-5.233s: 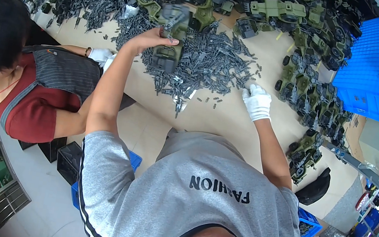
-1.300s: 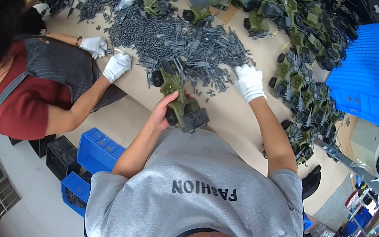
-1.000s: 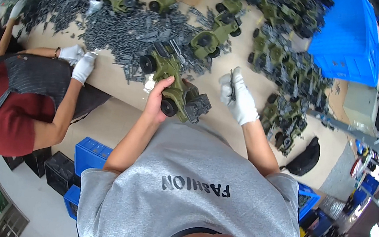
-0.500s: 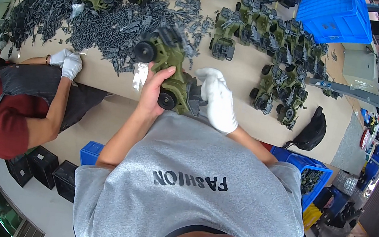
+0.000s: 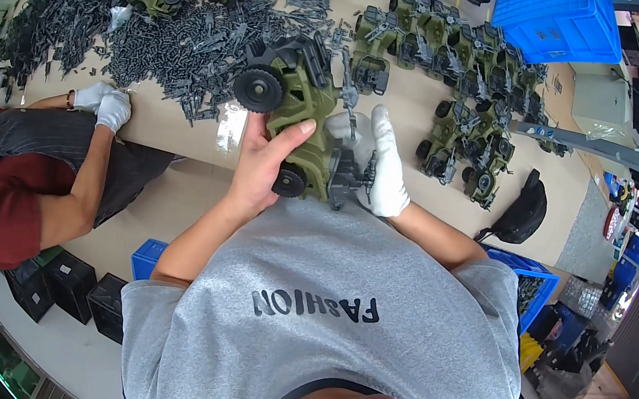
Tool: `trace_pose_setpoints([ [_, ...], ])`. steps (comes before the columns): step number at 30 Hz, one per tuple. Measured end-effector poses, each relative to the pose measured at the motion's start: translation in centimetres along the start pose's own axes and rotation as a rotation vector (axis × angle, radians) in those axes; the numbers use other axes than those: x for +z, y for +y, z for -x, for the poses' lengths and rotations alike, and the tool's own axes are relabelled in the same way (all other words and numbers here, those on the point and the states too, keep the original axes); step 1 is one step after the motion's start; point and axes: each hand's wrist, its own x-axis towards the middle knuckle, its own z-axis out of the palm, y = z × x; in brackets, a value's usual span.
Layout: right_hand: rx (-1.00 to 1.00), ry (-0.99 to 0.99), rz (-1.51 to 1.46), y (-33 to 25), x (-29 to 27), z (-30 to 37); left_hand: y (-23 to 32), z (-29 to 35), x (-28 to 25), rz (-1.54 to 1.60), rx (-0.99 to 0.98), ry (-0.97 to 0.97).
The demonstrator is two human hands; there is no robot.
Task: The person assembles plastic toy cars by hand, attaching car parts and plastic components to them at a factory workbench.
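My bare left hand (image 5: 266, 160) is closed around an olive-green toy jeep (image 5: 313, 104) with black wheels, tilted on its side above the table's near edge. The thumb presses on the jeep's green body. Thin dark-grey toy gun parts (image 5: 352, 109) stick out from the jeep's right side. Close against that side is my right hand (image 5: 387, 178) in a white glove. One of its fingers stretches up and apart from the rest; the jeep and the grey parts partly hide the others.
Heaped small grey plastic parts (image 5: 180, 55) lie at the left, and several finished-looking green jeeps (image 5: 472, 148) stand at the right. A blue crate (image 5: 556, 24) sits at the far right, with a black pouch (image 5: 523, 209) nearer. At my left works a person in a red shirt (image 5: 14, 199).
The jeep has turned and come slightly higher in my left hand. My right hand's fingers have opened out beside it, and grey gun parts now show on that side.
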Motion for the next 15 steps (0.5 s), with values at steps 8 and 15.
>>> trace_pose_setpoints([
  [8,-0.217,0.095,0.242,2.8,-4.3,-0.1,-2.6,-3.1,0.1,-0.124,-0.113,-0.149],
  [15,-0.369,0.494,0.602,6.6,-18.1,1.7,-19.9,-14.0,0.1,-1.124,-0.170,-0.614],
])
